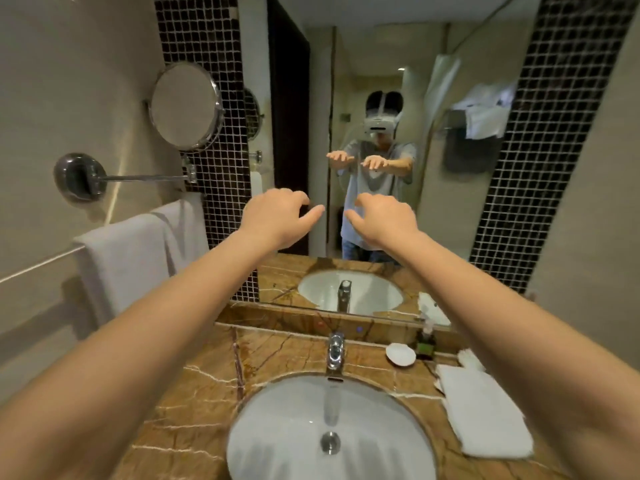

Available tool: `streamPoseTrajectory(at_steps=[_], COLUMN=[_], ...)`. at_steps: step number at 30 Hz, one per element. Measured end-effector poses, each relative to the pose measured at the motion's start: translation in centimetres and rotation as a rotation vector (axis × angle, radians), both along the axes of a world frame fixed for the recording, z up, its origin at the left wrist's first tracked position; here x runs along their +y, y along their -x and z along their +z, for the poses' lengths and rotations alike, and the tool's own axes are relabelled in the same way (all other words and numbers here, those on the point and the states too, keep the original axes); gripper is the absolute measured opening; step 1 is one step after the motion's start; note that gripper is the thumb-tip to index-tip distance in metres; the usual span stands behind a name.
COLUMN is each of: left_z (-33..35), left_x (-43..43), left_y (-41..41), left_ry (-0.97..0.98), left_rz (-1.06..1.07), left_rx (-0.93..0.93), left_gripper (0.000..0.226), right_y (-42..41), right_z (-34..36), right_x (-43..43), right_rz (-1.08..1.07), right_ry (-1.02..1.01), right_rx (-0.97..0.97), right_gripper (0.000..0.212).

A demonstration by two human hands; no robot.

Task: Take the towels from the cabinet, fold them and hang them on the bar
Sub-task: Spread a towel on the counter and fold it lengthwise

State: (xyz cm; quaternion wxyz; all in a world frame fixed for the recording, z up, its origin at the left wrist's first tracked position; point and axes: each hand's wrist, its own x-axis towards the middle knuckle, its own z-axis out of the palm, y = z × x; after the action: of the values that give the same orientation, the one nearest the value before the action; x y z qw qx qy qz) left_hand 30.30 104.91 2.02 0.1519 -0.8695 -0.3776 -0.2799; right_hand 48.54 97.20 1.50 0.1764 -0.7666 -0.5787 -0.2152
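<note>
Holding both arms straight out over the white oval basin point(277, 445), neither hand on anything. Left hand point(277, 216): fingers loosely bent, thumb out, gripping nothing. Right hand point(384, 220): same posture, empty. The two are near each other, level, in front of the wall mirror point(467, 168).

Towel positions: one white terry towel point(128, 258) is draped over the chrome wall bar point(38, 265), to the left of and below the left hand, well apart from it. A second folded white towel point(485, 414) lies flat on the brown marble counter point(194, 393), just beside the basin, under the right forearm and well below the right hand. No cabinet in view.

Judgement: one towel hung, the counter one probably next. To do it well, drop the right hand to the near edge, pinch both layers together so the fold holds, carry it left across the basin clear of the chrome tap point(336, 351), and lay it over the bare stretch of bar beside the first, hems level.
</note>
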Motion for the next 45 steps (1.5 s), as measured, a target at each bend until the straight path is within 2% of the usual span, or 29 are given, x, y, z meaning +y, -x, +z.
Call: streamPoseTrajectory(at_steps=[10,20,24,31,35,45], left_z=[-1.6,-6.9,-10.9,-19.5,-25.0,-39.1], left_x=[-5.6,-9.7,-10.9,-12.5,-12.6,-12.8], left_y=[-12.4,-24.0,-27.6,-32.2,-34.8,-38.4], left_ry=[0.090,0.103,0.100,0.211,0.224,0.409], left_rz=[-0.327,-0.414,-0.429,-0.434,-0.448,-0.457], left_rx=[-0.098,0.003,0.033,0.128,0.165,0.341], left_gripper=[0.056,0.055,0.051,0.052,0.049,0.049], right_y=[-9.6,-19.6,-23.1,-27.0,-28.8,-31.9], right_z=[-2.8,-8.9,-13.3,-21.1,-26.3,-38.5], right_x=[-9.7,-16.3,-17.5,-18.4,-18.5,-18.7], right_rz=[-0.246,-0.394,-0.405,-0.344,-0.340,-0.340], right_ry=[0.034,0.098,0.168,0.247,0.284,0.498], right_rx=[-0.127,-0.022,0.013,0.125,0.142,0.227], right_gripper=[0.045,0.041,0.039,0.033,0.037,0.045])
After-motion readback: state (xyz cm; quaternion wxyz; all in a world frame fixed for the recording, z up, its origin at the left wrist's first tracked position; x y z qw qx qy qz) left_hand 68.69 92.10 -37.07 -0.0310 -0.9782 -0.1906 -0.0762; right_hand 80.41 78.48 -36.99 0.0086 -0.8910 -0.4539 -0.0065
